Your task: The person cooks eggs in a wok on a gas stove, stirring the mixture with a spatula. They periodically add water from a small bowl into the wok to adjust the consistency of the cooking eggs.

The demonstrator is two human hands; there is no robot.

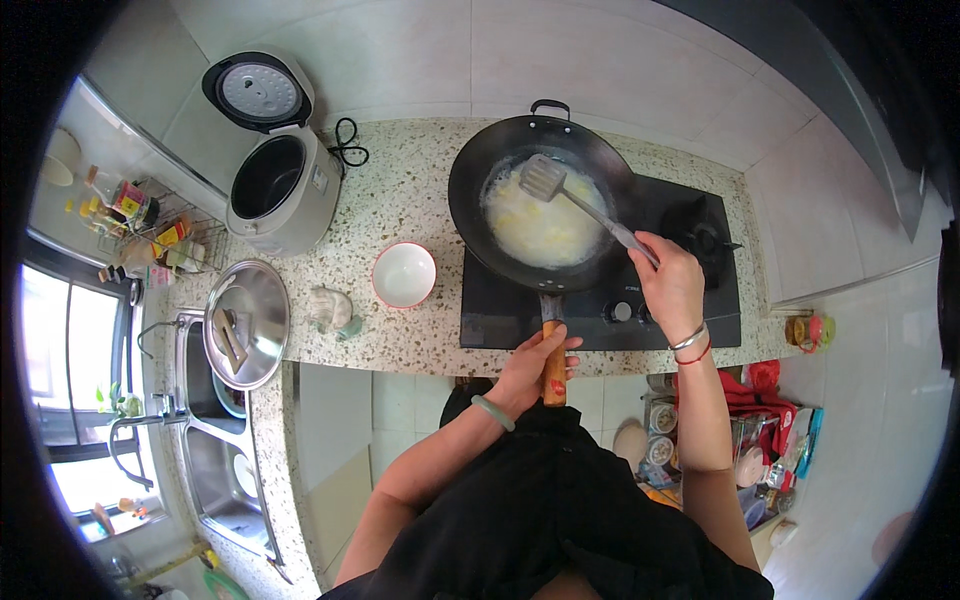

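My right hand [672,283] is closed around the handle of a slotted spatula [542,178]. The spatula's blade rests in a dark wok [468,190] over the left part of the black gas stove. Milky white liquid [540,232] with pale yellow pieces fills the wok's bottom. Near the counter's front edge, my left hand [522,375] grips the wok's wooden handle [554,385], thumb on top and fingertips showing on its far side. To the left of the wok, a white bowl [404,275] with a red rim sits on the speckled counter.
A rice cooker [318,195] stands lid-up at the back left. A large metal lid [272,310] lies near the sink [215,502]. The stove's right burner [703,236] carries no pan. Overhead right hangs a dark hood [850,110]; jars [660,418] fill shelves below right.
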